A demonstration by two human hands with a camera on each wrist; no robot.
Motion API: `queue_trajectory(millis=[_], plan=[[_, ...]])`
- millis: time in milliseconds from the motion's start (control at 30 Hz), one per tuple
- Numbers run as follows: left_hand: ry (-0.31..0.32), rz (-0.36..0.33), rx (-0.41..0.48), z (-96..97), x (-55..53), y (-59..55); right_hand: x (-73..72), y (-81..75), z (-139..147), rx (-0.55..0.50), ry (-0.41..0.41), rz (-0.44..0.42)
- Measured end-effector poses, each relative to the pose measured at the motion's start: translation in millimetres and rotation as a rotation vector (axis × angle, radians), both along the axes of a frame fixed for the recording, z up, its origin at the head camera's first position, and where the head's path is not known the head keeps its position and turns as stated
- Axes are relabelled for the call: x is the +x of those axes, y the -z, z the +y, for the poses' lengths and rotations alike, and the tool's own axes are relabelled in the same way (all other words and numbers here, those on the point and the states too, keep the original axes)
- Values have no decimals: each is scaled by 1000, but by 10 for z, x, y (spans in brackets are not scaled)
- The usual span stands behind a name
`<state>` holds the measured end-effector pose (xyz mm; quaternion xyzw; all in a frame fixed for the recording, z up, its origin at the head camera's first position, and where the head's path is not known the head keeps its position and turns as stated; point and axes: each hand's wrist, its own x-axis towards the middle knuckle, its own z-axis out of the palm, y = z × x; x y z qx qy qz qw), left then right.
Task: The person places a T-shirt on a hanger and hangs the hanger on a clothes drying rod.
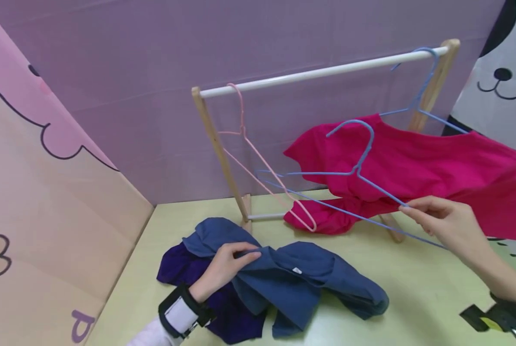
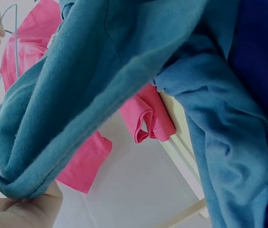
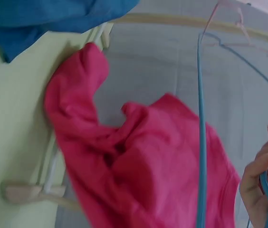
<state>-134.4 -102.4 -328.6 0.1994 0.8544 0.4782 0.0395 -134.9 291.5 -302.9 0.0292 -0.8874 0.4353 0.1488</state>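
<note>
While the left hand (image 1: 227, 266) pinches an edge of the blue shirt (image 1: 294, 283) between thumb and fingers, the right hand (image 1: 446, 223) pinches one arm of a light blue hanger (image 1: 358, 169). The left wrist view confirms the left grip: the folded cloth sits between thumb and fingertips.

The shirt lies crumpled on the yellow table (image 1: 413, 307), partly on top of a dark purple garment (image 1: 232, 312); a small white label (image 1: 297, 270) shows on it. The held hanger is raised above the table with its hook upward, carries no cloth, and is apart from the shirt. Its far end overlaps, in the head view, a pink hanger (image 1: 242, 127); contact between the two cannot be determined.

The pink hanger is bare and hooks over the white rail (image 1: 323, 72) near the left post. Near the right post a second blue hanger (image 1: 425, 84) hooks over the same rail, bearing a bright pink garment (image 1: 418, 163), part of which droops low near the rack's base. Each wrist wears a dark strap (image 1: 182, 312).
</note>
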Motion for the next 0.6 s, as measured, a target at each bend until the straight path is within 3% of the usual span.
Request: queue_trajectory(millis=[200, 300, 467, 567, 600], plan=[[-8, 13, 13, -21, -31, 48, 111, 71, 273, 62, 36, -84], [-11, 23, 25, -51, -94, 154, 168, 92, 391, 86, 38, -100], [-25, 31, 27, -103, -208, 381, 240, 135, 507, 87, 19, -66], [-20, 56, 28, -114, -221, 422, 273, 149, 542, 57, 10, -40], [-23, 55, 29, -103, -204, 388, 280, 153, 557, 50, 5, -32]])
